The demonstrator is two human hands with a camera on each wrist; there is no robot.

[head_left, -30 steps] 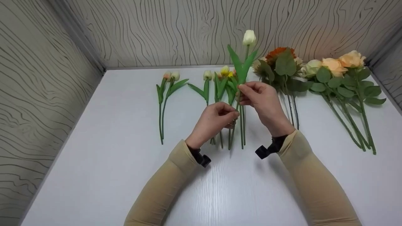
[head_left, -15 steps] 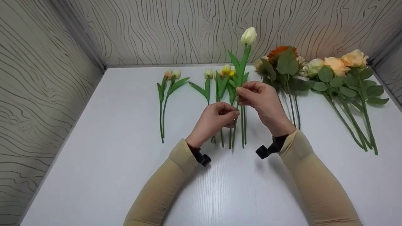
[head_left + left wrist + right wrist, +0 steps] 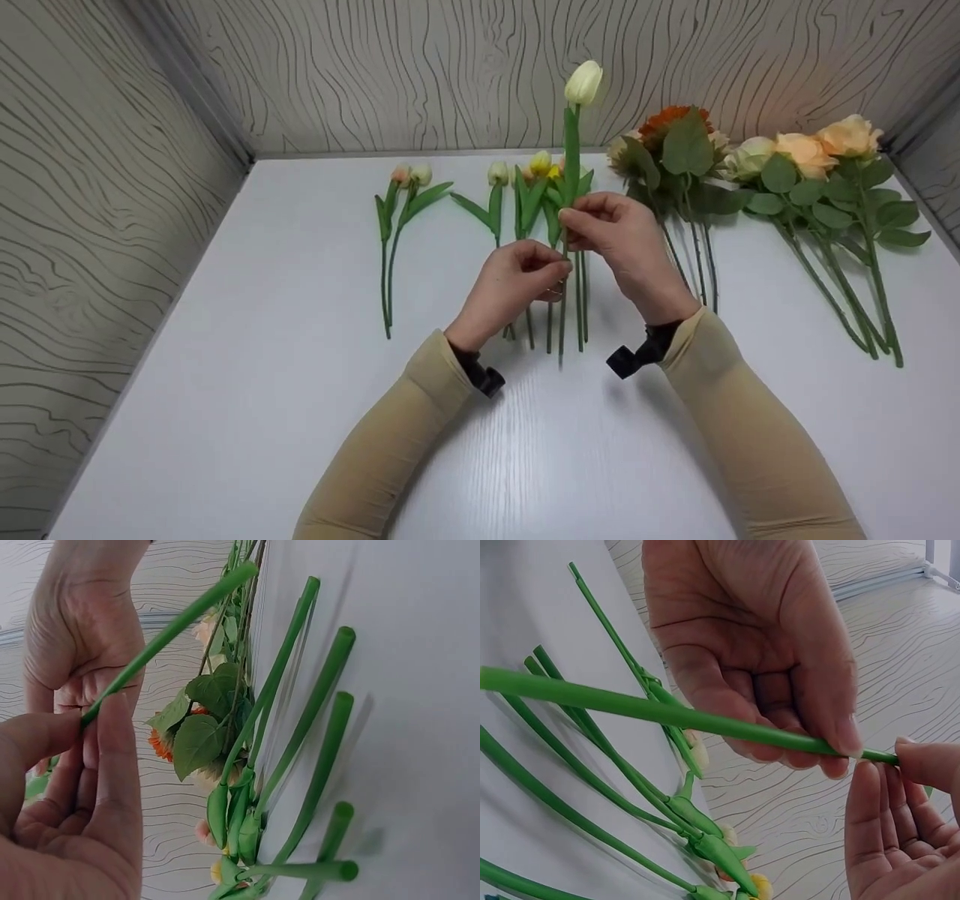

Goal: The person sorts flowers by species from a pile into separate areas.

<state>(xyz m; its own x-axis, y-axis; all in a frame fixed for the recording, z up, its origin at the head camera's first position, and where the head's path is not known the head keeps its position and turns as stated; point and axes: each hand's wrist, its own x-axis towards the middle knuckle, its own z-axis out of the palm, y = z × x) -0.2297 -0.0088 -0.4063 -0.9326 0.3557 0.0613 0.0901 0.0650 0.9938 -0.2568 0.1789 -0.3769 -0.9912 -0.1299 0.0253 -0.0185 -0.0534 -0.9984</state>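
A white tulip (image 3: pixel 583 82) with green leaves stands upright above the table, held by both hands. My right hand (image 3: pixel 626 236) pinches its stem just under the leaves. Lower down, my left hand (image 3: pixel 514 281) pinches the same green stem (image 3: pixel 172 634) between thumb and forefinger. In the right wrist view the stem (image 3: pixel 667 714) slants past both hands, its cut end free at the left. Behind the hands lies a row of tulips, among them a white one (image 3: pixel 498 174) and a yellow one (image 3: pixel 541 163); their stems are partly hidden by my left hand.
Two tulips (image 3: pixel 386 247) lie apart on the left of the white table (image 3: pixel 285 390). Toward the right lie an orange flower (image 3: pixel 667 124) with broad leaves and a group of peach roses (image 3: pixel 806 154). A patterned wall (image 3: pixel 420 75) closes off the back.
The held tulip has turned about its stem, so its leaves now show edge-on. Its head has shifted slightly left and up. Both hands keep their pinch, almost in place.
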